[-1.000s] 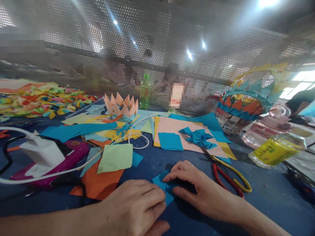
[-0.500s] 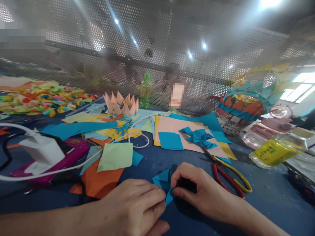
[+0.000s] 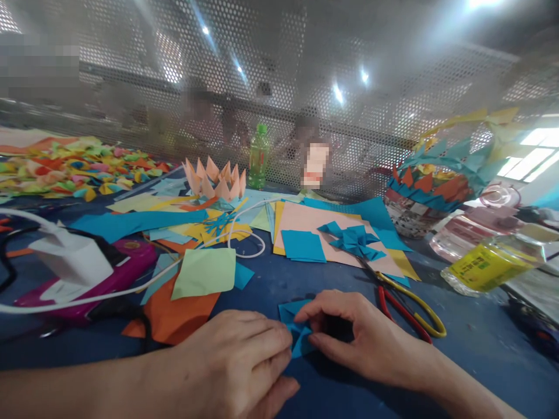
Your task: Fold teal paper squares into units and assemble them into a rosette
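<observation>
A small piece of folded blue paper (image 3: 300, 345) lies on the dark blue table between my hands, its creased flaps partly showing. From the left, my left hand (image 3: 244, 355) covers one edge of it, fingers together and bent down onto it. My right hand (image 3: 358, 337) has its thumb and index finger curled against the right side of the paper; its other fingers are tucked out of sight. Beyond, a stack of blue squares (image 3: 303, 246) and blue folded pieces (image 3: 351, 238) rest on pink sheets. Red-and-yellow-handled scissors (image 3: 406, 308) lie right of my right hand.
At left, a purple power strip (image 3: 137, 259) holds a white charger (image 3: 72, 262) with trailing cables. Green paper (image 3: 205, 272) overlaps orange paper (image 3: 179, 317). Farther back stand a pink folded-paper ring (image 3: 213, 180), a green bottle (image 3: 259, 157) and a paper basket (image 3: 413, 209). A yellow-labelled bottle (image 3: 489, 265) lies right.
My right index finger has shifted slightly left onto the blue paper. The paper's visible outline has changed, its upper part now looking flatter. My left hand stays almost in place.
</observation>
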### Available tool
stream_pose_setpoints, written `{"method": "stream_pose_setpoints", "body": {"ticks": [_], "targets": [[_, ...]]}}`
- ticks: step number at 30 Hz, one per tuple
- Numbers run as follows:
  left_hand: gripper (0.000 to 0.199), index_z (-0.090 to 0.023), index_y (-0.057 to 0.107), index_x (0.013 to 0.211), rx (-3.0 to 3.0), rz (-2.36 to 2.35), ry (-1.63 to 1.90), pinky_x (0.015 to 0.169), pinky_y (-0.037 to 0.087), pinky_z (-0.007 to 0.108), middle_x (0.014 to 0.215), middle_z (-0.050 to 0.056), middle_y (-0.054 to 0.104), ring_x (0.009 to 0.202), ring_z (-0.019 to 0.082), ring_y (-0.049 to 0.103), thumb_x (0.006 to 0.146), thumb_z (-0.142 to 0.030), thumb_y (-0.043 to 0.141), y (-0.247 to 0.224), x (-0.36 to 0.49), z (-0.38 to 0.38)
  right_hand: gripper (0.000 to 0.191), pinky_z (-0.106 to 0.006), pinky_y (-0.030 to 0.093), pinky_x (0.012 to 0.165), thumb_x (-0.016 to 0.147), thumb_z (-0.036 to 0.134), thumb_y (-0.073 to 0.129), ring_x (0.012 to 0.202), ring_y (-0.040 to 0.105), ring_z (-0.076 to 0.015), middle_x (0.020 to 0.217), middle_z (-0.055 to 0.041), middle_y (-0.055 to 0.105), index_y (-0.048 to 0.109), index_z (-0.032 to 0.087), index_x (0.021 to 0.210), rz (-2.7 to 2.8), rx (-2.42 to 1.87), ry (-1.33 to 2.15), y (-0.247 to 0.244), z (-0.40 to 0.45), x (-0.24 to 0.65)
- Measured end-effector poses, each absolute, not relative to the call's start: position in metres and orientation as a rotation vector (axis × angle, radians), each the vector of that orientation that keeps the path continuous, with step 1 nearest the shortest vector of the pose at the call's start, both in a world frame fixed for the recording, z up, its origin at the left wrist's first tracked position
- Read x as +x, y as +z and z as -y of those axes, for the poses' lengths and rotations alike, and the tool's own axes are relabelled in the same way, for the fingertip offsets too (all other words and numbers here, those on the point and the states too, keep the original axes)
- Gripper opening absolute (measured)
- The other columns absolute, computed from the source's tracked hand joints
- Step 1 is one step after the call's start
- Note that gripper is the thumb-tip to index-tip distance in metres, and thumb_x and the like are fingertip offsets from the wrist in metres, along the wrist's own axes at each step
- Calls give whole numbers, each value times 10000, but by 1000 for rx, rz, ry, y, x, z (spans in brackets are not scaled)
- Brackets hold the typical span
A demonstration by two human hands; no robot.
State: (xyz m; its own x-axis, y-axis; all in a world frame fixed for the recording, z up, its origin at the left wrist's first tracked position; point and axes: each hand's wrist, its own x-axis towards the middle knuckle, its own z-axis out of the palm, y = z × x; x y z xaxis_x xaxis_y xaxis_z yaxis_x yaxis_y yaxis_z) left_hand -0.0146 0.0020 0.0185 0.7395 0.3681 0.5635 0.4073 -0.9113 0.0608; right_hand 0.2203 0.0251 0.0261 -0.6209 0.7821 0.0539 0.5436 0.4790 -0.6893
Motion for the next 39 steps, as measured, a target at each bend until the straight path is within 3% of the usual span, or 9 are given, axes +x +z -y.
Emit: {"method": "stream_pose_setpoints", "body": {"ticks": [2,7,13,24,39], "targets": [[347,-154,693,965,-2882,658,-897,686,545,282,863,37,716,759,175,670,1043,-277,378,19,-15,-2,273,-239,465,763,853,115,623,823,612,-127,876,15,687,690,251,1079,2400,-1003,909,24,-28,221],[386,-156,699,992,-2893,703,-857,677,556,273,864,46,715,724,168,667,1050,-254,330,24,-14,0,268,-251,464,850,821,-14,576,904,613,-127,916,-4,694,704,195,927,2408,-832,856,21,-33,222],[398,-163,709,938,-2863,696,-909,641,552,264,844,47,715,686,158,662,1046,-242,334,25,-15,-1,243,-245,482,827,806,-14,594,884,623,-126,898,-14,689,709,182,891,2412,-804,844,21,-34,224],[329,-184,685,1049,-2910,742,-833,749,541,285,959,38,705,860,186,672,1038,-257,365,23,-12,-2,259,-255,489,824,756,-49,588,891,627,-131,895,-20,687,690,172,844,2414,-764,864,21,-35,226],[370,-230,707,1024,-2900,756,-831,711,531,273,934,28,691,803,176,665,1046,-304,345,24,-9,-2,278,-266,487,821,733,-53,579,892,620,-138,910,-15,670,680,188,828,2446,-752,831,23,-33,226]]}}
